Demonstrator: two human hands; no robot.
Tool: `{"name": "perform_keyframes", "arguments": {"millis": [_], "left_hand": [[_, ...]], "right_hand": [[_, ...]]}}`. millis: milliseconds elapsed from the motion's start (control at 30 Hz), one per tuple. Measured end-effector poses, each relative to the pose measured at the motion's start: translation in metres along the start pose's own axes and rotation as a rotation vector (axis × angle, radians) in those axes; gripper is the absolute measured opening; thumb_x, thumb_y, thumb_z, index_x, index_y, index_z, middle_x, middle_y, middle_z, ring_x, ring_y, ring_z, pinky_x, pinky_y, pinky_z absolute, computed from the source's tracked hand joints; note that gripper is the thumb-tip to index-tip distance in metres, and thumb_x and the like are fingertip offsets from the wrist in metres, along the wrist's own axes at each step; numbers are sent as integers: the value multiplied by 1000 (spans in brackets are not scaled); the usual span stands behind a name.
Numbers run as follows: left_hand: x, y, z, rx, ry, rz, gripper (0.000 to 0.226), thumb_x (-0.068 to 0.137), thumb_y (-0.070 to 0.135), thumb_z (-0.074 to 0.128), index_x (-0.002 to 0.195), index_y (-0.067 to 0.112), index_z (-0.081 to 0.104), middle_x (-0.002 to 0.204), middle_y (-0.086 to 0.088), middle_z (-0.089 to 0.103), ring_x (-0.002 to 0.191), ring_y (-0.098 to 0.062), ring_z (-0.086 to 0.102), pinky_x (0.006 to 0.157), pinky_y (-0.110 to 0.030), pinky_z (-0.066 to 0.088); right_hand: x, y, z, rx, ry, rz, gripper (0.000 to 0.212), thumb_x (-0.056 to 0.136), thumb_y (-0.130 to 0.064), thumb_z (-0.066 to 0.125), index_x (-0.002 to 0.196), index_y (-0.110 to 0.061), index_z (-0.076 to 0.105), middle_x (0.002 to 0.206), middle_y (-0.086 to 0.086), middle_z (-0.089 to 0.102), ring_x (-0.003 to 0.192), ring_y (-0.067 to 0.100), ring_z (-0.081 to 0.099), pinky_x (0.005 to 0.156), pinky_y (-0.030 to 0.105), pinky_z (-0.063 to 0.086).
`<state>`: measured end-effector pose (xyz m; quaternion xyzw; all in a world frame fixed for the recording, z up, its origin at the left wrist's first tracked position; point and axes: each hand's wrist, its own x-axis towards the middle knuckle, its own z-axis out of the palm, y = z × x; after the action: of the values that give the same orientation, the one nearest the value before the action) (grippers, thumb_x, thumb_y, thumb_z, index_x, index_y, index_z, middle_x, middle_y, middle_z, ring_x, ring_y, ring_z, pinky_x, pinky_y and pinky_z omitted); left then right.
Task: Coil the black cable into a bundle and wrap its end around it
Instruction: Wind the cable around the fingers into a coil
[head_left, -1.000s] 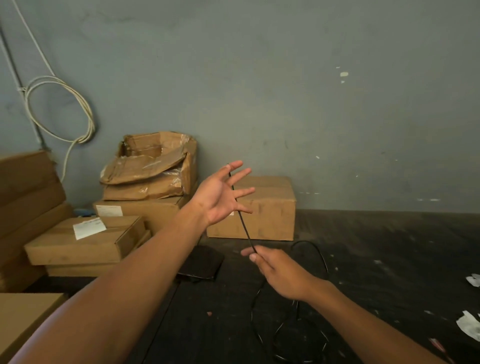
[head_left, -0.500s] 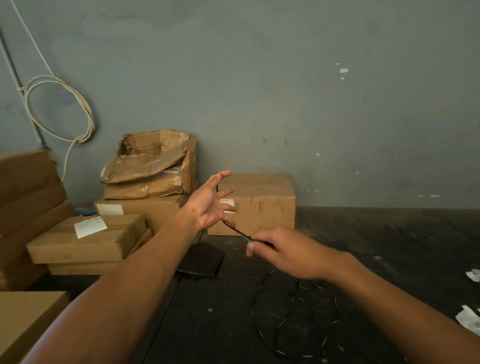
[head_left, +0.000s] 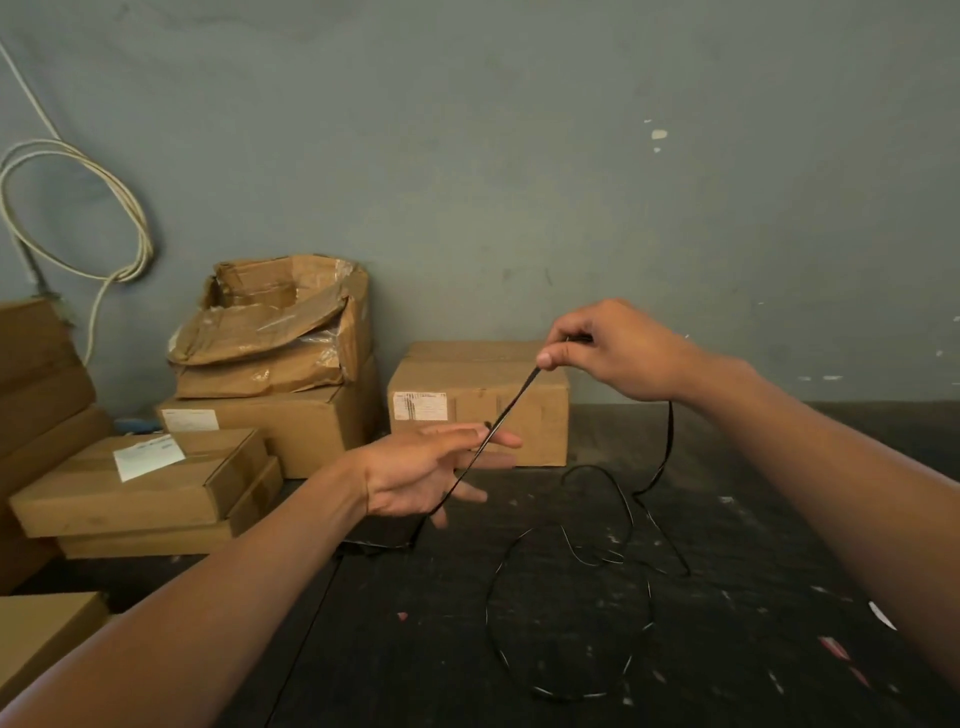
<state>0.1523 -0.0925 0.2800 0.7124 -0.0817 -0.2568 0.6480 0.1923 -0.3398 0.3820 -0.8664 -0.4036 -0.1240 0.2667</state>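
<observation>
The black cable is pinched between thumb and fingers of the raised right hand. From there it is stretched taut down-left across the spread fingers of the open left hand. Its remaining length is left in loose loops on the dark floor, near the cardboard box.

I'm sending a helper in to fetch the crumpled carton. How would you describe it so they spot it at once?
Look along the grey wall to the stack of cardboard boxes on the left. The crumpled carton sits on top of a sealed box there, left of the lone box. It alone is torn open and caved in, with loose clear tape.
</observation>
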Motion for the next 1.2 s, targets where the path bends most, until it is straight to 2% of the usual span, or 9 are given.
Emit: {"name": "perform_keyframes", "arguments": {"millis": [167, 300, 433, 667, 767, 867, 967, 1100, 1200], "left_hand": [[-9, -2, 11, -34, -143, 35, 33, 94, 41, 49, 120, 30, 66, 146, -1, 52, 140, -48, 31, 102, -83, -2], [-15, -5, 17, -34, -203, 32, 33, 93, 42, 50, 120, 29, 66, 147, -1, 50, 138, -44, 36, 103, -82, 0], [-21, 2, 28, -8, -300, 16, 32, 96, 40, 46, 119, 30, 66, 149, -3, 49, 139, -42, 37, 103, -82, 0], [-28, 23, 44, -77, -421, 115, 34, 96, 41, 41, 120, 27, 62, 154, -12, 38, 139, -46, 35, 104, -77, 5], [-32, 38, 42, -137, -357, 206, 37, 95, 42, 40, 122, 28, 62, 151, -10, 44, 135, -45, 42, 106, -77, 13], [-31, 51, 36, -186, -280, 280, 42, 97, 41, 37, 131, 30, 58, 148, -9, 48, 133, -45, 44, 103, -78, 17], [-29, 58, 29, -227, -244, 309, 47, 96, 45, 37, 141, 35, 48, 150, -11, 46, 134, -45, 43, 90, -64, 45], [-27, 57, 23, -288, -102, 318, 47, 97, 52, 32, 140, 42, 46, 146, -10, 51, 129, -45, 50, 89, -78, 36], [-28, 56, 19, -318, -28, 342, 43, 99, 49, 31, 141, 46, 43, 144, -7, 54, 126, -45, 52, 93, -84, 26]], "right_hand": [[3, 10, 3, 27, 34, -20, 7, 90, -29, 66, 87, -26, 71, 69, -22, 60, 61, -13, 53, 56, 11, 34], [1, 12, 9, 54, 32, -27, 6, 90, -31, 65, 88, -30, 72, 74, -17, 67, 61, 7, 58, 59, 33, 44], [2, 9, 17, 88, 52, -49, 6, 89, -32, 66, 85, -35, 69, 81, -9, 73, 78, 34, 66, 74, 50, 54], [-6, 26, 51, 275, 27, -10, 16, 92, -29, 60, 88, -18, 72, 82, -7, 70, 83, 12, 67, 81, 33, 52], [-19, 36, 80, 361, -3, 39, 22, 97, -25, 52, 93, -11, 67, 82, 5, 67, 75, 18, 63, 71, 36, 54], [-30, 32, 108, 384, -35, 108, 22, 101, -18, 43, 91, -14, 62, 77, -3, 60, 65, -3, 55, 64, 22, 47], [-37, 14, 131, 466, -28, 119, 24, 103, -25, 41, 87, -25, 59, 71, -8, 50, 57, -2, 46, 57, 18, 41], [-42, -3, 151, 576, -7, 110, 19, 103, -25, 40, 96, -28, 57, 70, -6, 50, 59, 7, 44, 54, 22, 39], [-45, -9, 164, 605, -17, 98, 20, 103, -28, 41, 109, -26, 60, 79, 10, 54, 65, 17, 45, 59, 34, 41]]}}
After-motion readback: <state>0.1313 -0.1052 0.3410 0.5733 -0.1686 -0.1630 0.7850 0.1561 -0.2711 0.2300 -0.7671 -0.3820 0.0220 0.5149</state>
